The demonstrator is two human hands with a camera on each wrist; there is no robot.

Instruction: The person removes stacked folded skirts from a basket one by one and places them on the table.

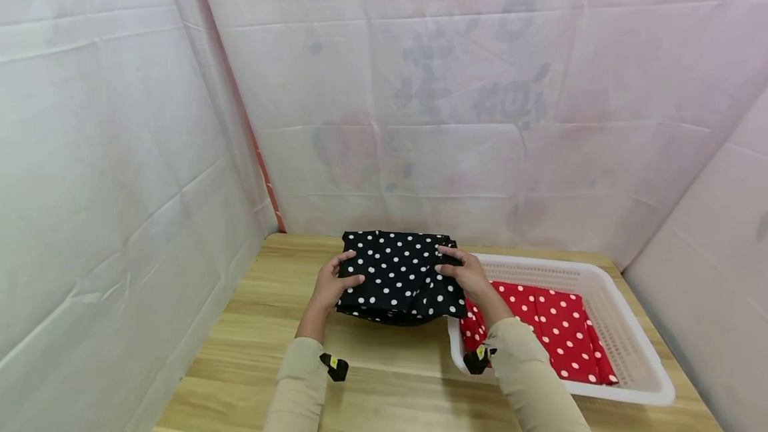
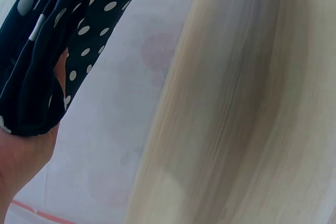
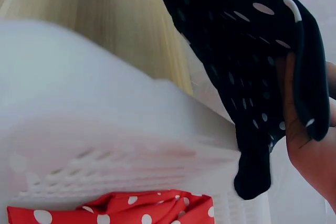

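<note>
A folded black cloth with white dots [image 1: 393, 272] is held up above the table between both hands. My left hand [image 1: 329, 285] grips its left edge, with the thumb on top and some fingers hidden in the folds. At the right edge my right hand [image 1: 471, 279] grips it the same way. Layered folds of the cloth [image 2: 31, 66] show in the left wrist view. In the right wrist view the cloth [image 3: 236, 66] droops at its lower corner beside the basket wall, with fingers tucked between its layers.
A white plastic basket [image 1: 645, 352] with perforated sides stands at the right of the wooden table [image 1: 228, 365]. Folded red cloth with white dots [image 1: 570, 332] lies in it. White sheeting [image 1: 420, 152] hangs behind the table and along both sides.
</note>
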